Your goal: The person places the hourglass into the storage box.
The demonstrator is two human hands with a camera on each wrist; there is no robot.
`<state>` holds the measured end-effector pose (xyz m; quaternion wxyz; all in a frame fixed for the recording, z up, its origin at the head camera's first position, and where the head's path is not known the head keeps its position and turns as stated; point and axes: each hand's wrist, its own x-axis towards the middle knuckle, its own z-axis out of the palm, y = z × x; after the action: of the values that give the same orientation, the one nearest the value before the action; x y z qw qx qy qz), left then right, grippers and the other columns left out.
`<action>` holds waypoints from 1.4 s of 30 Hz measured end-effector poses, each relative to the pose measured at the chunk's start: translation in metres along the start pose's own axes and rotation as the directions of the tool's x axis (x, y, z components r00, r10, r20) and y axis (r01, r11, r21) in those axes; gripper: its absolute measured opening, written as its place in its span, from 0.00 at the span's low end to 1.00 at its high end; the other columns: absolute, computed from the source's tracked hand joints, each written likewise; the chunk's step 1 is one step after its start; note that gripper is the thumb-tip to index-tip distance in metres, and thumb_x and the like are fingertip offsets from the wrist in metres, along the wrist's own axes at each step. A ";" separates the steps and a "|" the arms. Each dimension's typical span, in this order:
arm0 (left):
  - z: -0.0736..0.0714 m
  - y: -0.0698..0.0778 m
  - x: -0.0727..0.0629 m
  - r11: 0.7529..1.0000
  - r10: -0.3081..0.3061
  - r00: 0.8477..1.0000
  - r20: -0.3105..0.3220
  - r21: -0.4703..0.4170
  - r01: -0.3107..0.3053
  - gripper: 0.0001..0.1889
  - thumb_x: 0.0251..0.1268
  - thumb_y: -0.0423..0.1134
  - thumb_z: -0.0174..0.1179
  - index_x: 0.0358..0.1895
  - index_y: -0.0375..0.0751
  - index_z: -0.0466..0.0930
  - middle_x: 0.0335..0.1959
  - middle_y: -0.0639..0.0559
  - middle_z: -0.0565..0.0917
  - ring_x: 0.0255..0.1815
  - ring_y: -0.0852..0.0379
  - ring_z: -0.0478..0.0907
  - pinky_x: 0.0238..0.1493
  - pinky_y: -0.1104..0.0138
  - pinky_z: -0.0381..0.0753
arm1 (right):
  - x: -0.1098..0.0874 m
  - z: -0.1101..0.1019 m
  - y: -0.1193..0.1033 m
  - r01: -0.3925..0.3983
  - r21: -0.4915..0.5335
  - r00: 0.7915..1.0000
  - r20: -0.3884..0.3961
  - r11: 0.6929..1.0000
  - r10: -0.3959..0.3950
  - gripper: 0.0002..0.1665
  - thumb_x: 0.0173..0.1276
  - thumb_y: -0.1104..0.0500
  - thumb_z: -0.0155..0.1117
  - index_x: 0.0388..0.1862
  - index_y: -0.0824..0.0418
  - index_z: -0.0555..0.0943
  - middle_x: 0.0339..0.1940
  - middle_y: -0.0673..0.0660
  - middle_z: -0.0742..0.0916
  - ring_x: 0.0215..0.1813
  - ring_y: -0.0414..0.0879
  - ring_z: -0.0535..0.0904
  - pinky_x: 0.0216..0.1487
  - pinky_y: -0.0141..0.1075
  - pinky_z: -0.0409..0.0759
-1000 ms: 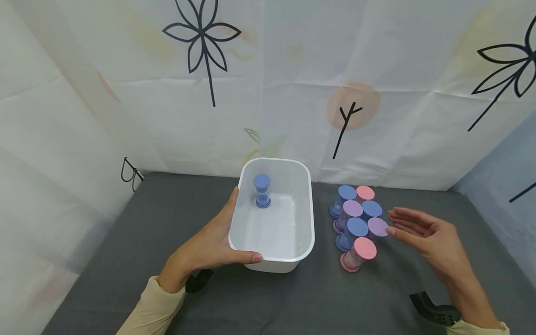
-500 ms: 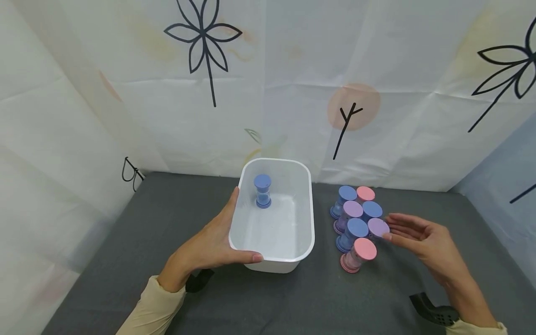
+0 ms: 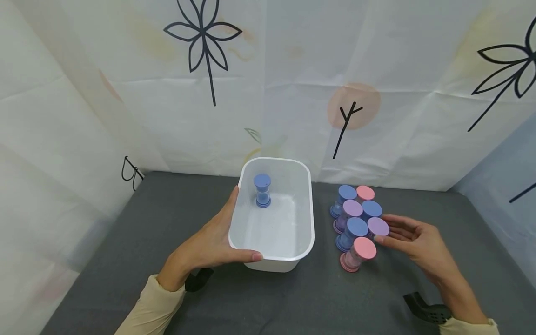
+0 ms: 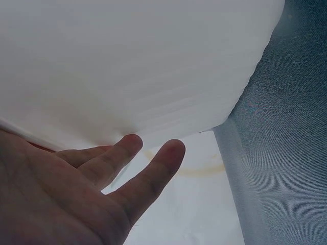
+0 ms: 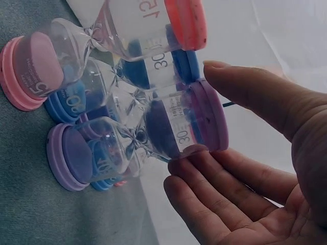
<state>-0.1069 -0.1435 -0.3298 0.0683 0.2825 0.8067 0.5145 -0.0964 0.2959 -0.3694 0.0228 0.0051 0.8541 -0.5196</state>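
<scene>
My left hand rests against the near left corner of a white plastic bin. Its thumb lies along the front wall, and its fingers extend straight by the side wall. Inside the bin a blue sand timer stands upright. At the right, my right hand reaches round the top of a purple sand timer, thumb on the near side. In the right wrist view, fingertips touch that timer's upper glass from below, while the thumb tip looks slightly apart from its cap.
Several other sand timers crowd beside it: a pink one in front, blue ones and another purple one, with a pink one at the back. They stand on a dark grey table before a white printed cloth.
My right hand has moved left, bringing its thumb and fingers to either side of the purple sand timer's top. The left hand and the bin have stayed put.
</scene>
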 end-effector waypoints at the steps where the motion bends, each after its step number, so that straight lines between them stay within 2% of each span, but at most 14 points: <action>1: 0.000 0.000 0.000 1.000 0.000 1.000 0.000 0.003 0.000 0.70 0.45 0.44 0.83 0.82 0.66 0.32 0.76 0.60 0.59 0.59 0.50 0.74 0.56 0.53 0.78 | 0.000 0.001 0.000 0.001 0.000 1.000 -0.001 1.000 -0.001 0.38 0.66 0.58 0.75 0.70 0.72 0.71 0.54 0.42 0.84 0.50 0.27 0.82 0.45 0.27 0.82; 5: 0.000 0.000 -0.001 1.000 -0.001 1.000 0.002 0.013 0.001 0.71 0.45 0.43 0.83 0.82 0.64 0.31 0.76 0.60 0.58 0.60 0.51 0.74 0.56 0.56 0.78 | 0.000 0.002 0.000 0.004 -0.005 1.000 -0.008 1.000 -0.004 0.38 0.66 0.59 0.75 0.70 0.72 0.71 0.55 0.46 0.84 0.49 0.28 0.82 0.44 0.27 0.82; 12: 0.000 0.000 0.000 1.000 0.008 1.000 0.002 0.026 -0.008 0.71 0.46 0.43 0.83 0.82 0.63 0.30 0.78 0.59 0.56 0.62 0.52 0.72 0.58 0.54 0.76 | -0.001 0.004 -0.001 0.033 -0.034 0.999 -0.023 0.999 -0.034 0.38 0.64 0.60 0.76 0.69 0.72 0.73 0.58 0.57 0.84 0.49 0.28 0.82 0.44 0.26 0.82; 19: -0.001 0.000 0.000 1.000 0.002 1.000 0.005 0.016 -0.002 0.72 0.46 0.43 0.83 0.82 0.63 0.29 0.78 0.60 0.55 0.62 0.53 0.72 0.58 0.54 0.76 | -0.001 0.006 -0.001 0.071 -0.066 0.996 -0.045 0.995 -0.074 0.36 0.63 0.60 0.78 0.67 0.72 0.75 0.56 0.54 0.84 0.49 0.26 0.81 0.44 0.25 0.82; 26: -0.001 -0.001 -0.001 1.000 0.005 1.000 0.003 0.014 -0.005 0.72 0.45 0.43 0.83 0.82 0.61 0.30 0.78 0.58 0.56 0.62 0.48 0.72 0.58 0.55 0.76 | -0.002 0.008 -0.001 0.080 -0.075 0.994 -0.063 0.994 -0.085 0.35 0.62 0.60 0.78 0.65 0.71 0.76 0.54 0.49 0.84 0.48 0.26 0.81 0.43 0.25 0.82; 33: 0.000 -0.001 -0.002 1.000 -0.004 1.000 -0.003 0.011 0.004 0.71 0.45 0.44 0.83 0.82 0.62 0.31 0.77 0.57 0.57 0.61 0.48 0.72 0.58 0.54 0.76 | -0.002 0.010 -0.001 0.078 -0.100 0.993 -0.075 0.992 -0.086 0.35 0.62 0.59 0.78 0.65 0.71 0.77 0.57 0.59 0.83 0.47 0.25 0.81 0.42 0.25 0.81; 34: 0.001 -0.006 -0.002 1.000 -0.003 1.000 -0.007 0.015 0.003 0.72 0.45 0.46 0.83 0.82 0.63 0.30 0.77 0.58 0.57 0.61 0.49 0.73 0.57 0.53 0.77 | -0.002 0.010 -0.001 0.077 -0.102 0.993 -0.078 0.992 -0.086 0.35 0.62 0.59 0.78 0.65 0.71 0.77 0.57 0.60 0.83 0.47 0.25 0.81 0.42 0.25 0.81; 36: 0.002 -0.015 -0.001 1.000 -0.006 1.000 -0.010 0.018 0.006 0.72 0.44 0.50 0.83 0.82 0.65 0.30 0.77 0.59 0.58 0.60 0.50 0.74 0.56 0.53 0.78 | -0.002 0.010 -0.001 0.078 -0.110 0.993 -0.085 0.991 -0.087 0.34 0.62 0.58 0.78 0.64 0.70 0.77 0.56 0.58 0.84 0.47 0.25 0.81 0.42 0.24 0.81; 37: 0.002 -0.015 -0.001 1.000 -0.007 1.000 -0.011 0.017 0.007 0.72 0.44 0.50 0.83 0.82 0.65 0.30 0.77 0.59 0.58 0.59 0.50 0.74 0.56 0.54 0.78 | -0.002 0.010 -0.001 0.077 -0.110 0.992 -0.087 0.991 -0.087 0.34 0.62 0.58 0.79 0.64 0.70 0.78 0.56 0.58 0.84 0.47 0.25 0.81 0.42 0.24 0.81; 39: 0.002 -0.015 -0.001 1.000 -0.009 1.000 -0.013 0.015 0.009 0.72 0.43 0.49 0.84 0.82 0.65 0.30 0.77 0.59 0.58 0.59 0.50 0.74 0.55 0.53 0.79 | -0.003 0.010 -0.001 0.077 -0.107 0.992 -0.092 0.991 -0.087 0.34 0.62 0.57 0.79 0.63 0.70 0.78 0.53 0.51 0.85 0.47 0.26 0.82 0.42 0.24 0.81; 42: 0.001 -0.004 -0.002 1.000 -0.004 1.000 -0.008 0.010 0.004 0.72 0.44 0.45 0.83 0.82 0.62 0.31 0.77 0.57 0.58 0.59 0.48 0.74 0.55 0.56 0.78 | -0.003 0.008 -0.002 0.072 -0.105 0.991 -0.102 0.992 -0.082 0.35 0.61 0.56 0.79 0.62 0.71 0.78 0.50 0.43 0.85 0.46 0.26 0.82 0.42 0.24 0.81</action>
<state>-0.1067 -0.1450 -0.3342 0.0646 0.2793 0.8100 0.5116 -0.0929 0.2877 -0.3711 -0.0424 -0.0015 0.8788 -0.4754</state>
